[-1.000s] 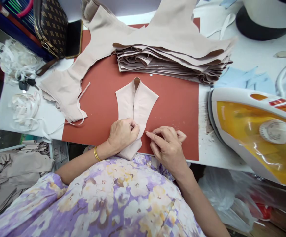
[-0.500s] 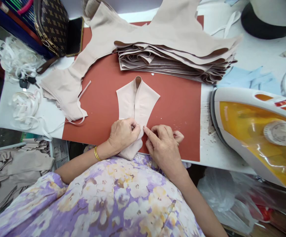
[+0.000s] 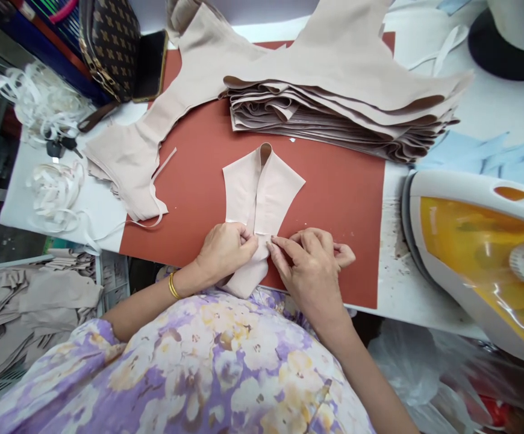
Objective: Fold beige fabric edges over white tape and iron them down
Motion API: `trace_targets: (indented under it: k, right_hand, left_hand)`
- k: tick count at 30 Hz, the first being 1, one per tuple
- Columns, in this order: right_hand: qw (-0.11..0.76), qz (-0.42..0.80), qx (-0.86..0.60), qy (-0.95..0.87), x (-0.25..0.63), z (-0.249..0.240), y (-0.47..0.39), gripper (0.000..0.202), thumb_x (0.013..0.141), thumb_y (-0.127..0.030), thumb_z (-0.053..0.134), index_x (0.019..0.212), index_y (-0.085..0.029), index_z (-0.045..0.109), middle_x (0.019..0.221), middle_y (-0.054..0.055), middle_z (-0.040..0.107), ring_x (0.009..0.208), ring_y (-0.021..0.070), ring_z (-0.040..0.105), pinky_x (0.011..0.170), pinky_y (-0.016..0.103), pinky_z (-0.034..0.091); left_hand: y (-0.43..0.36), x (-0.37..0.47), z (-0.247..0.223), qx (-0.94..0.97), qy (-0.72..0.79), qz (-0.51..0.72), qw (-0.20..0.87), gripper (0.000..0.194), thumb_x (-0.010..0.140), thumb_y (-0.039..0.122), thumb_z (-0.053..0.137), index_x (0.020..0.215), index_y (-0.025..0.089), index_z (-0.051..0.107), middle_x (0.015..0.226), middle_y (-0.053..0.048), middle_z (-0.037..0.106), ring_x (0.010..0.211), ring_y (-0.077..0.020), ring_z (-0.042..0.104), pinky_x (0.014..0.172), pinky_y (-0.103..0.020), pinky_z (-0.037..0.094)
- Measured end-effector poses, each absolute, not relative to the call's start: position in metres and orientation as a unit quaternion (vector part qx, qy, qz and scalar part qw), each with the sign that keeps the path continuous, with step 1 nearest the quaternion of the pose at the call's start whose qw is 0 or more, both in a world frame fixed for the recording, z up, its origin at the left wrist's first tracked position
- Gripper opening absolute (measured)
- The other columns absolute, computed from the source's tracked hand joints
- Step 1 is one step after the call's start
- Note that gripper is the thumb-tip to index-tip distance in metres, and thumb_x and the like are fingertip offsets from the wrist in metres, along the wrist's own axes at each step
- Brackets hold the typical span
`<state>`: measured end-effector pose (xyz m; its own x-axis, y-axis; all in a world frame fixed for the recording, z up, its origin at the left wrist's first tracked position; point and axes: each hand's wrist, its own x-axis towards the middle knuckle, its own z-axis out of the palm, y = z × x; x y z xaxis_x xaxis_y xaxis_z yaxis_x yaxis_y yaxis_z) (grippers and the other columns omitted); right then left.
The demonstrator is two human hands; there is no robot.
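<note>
A small beige fabric piece [image 3: 266, 187] lies on the red-brown mat [image 3: 334, 211] in front of me, its two sides meeting along a central line below a small loop at the top. My left hand [image 3: 228, 250] pinches the fabric near its narrow lower part, thumb against curled fingers. My right hand [image 3: 309, 262] has thumb and forefinger together at the fabric's right edge, with the other fingers loosely curled. The fabric's lower end hangs over the mat's front edge against the floral garment.
Stacked beige fabric [image 3: 325, 114] covers the back of the mat. An iron [image 3: 483, 241] stands at the right. White tape coils [image 3: 54, 193], a patterned bag [image 3: 112, 48] and a phone [image 3: 150, 65] lie at the left. A basket [image 3: 102, 274] holds fabric at lower left.
The view has shifted, so the table's things appear farther right. My right thumb and forefinger have closed together at the fabric's edge; my left hand keeps its pinch.
</note>
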<state>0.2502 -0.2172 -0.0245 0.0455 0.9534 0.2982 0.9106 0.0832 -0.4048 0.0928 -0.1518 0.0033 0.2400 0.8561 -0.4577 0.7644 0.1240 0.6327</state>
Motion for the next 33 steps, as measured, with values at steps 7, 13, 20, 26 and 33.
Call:
trace_targets:
  k: [7,13,20,26,33]
  right_hand:
    - [0.271,0.014,-0.681,-0.680,0.245,-0.028,-0.214,0.014,0.091,-0.029,0.062,0.080,-0.022,0.069,0.074,0.002,0.064,0.091,0.0217,0.055,0.087,0.044,0.022]
    - [0.264,-0.007,-0.685,-0.679,0.242,-0.030,-0.211,0.016,0.090,-0.028,0.063,0.076,-0.022,0.065,0.073,0.001,0.066,0.094,0.0231,0.057,0.088,0.044,0.022]
    - [0.260,-0.001,-0.689,-0.676,0.241,-0.030,-0.210,0.017,0.090,-0.028,0.062,0.075,-0.021,0.066,0.075,0.003,0.067,0.096,0.0249,0.056,0.088,0.046,0.022]
    - [0.265,-0.003,-0.688,-0.676,0.241,-0.030,-0.210,0.018,0.091,-0.030,0.061,0.076,-0.022,0.066,0.072,0.002,0.067,0.097,0.0240,0.056,0.089,0.045,0.021]
    - [0.243,-0.020,-0.699,-0.673,0.239,-0.029,-0.209,0.019,0.091,-0.032,0.063,0.076,-0.022,0.068,0.076,0.002,0.069,0.095,0.0225,0.055,0.090,0.044,0.020]
  left_hand:
    - [-0.148,0.095,0.007,0.665,0.613,0.023,0.425,0.022,0.080,0.031,0.057,0.064,0.017,0.063,0.049,0.001,0.054,0.051,-0.0119,0.047,0.052,-0.024,0.032]
    - [-0.146,0.094,0.005,0.667,0.612,0.011,0.424,0.023,0.080,0.031,0.057,0.063,0.017,0.063,0.051,0.000,0.057,0.051,-0.0122,0.048,0.052,-0.024,0.032]
    - [-0.145,0.094,0.005,0.667,0.611,0.021,0.426,0.024,0.080,0.032,0.057,0.062,0.017,0.062,0.050,0.001,0.055,0.050,-0.0115,0.045,0.052,-0.024,0.031]
    - [-0.146,0.095,0.004,0.667,0.610,0.026,0.427,0.026,0.082,0.034,0.058,0.064,0.016,0.064,0.052,0.001,0.055,0.051,-0.0111,0.044,0.052,-0.024,0.030]
    - [-0.146,0.094,0.003,0.665,0.613,0.027,0.426,0.024,0.080,0.033,0.059,0.063,0.017,0.064,0.051,0.001,0.056,0.050,-0.0111,0.046,0.053,-0.025,0.031]
